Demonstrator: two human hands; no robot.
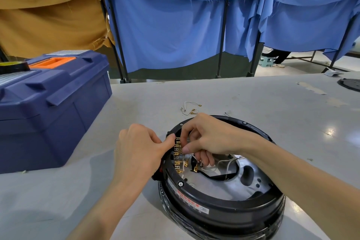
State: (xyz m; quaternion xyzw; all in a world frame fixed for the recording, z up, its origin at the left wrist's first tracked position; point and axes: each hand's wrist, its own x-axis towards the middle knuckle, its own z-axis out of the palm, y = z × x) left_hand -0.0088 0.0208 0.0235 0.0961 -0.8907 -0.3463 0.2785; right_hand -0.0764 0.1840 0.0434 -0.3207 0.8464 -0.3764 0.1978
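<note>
A round black appliance base (224, 208) lies upside down on the grey table, open underneath, showing a silver metal plate (229, 183) and white wires (220, 163). A row of brass terminals (178, 154) runs along its left inner rim. My left hand (138, 152) grips the base's left edge, thumb pressed by the top of the terminal row. My right hand (210, 138) reaches over the rim, thumb and fingers curled and pinching a wire connector at the terminals. The exact connector is hidden by my fingers.
A dark blue toolbox (50, 107) with an orange handle stands at the left, a tape roll (13, 66) on its lid. Loose white wires with brass ends (190, 108) lie behind the base. A black round part (350, 84) sits far right. Blue and tan cloth screens hang behind the table.
</note>
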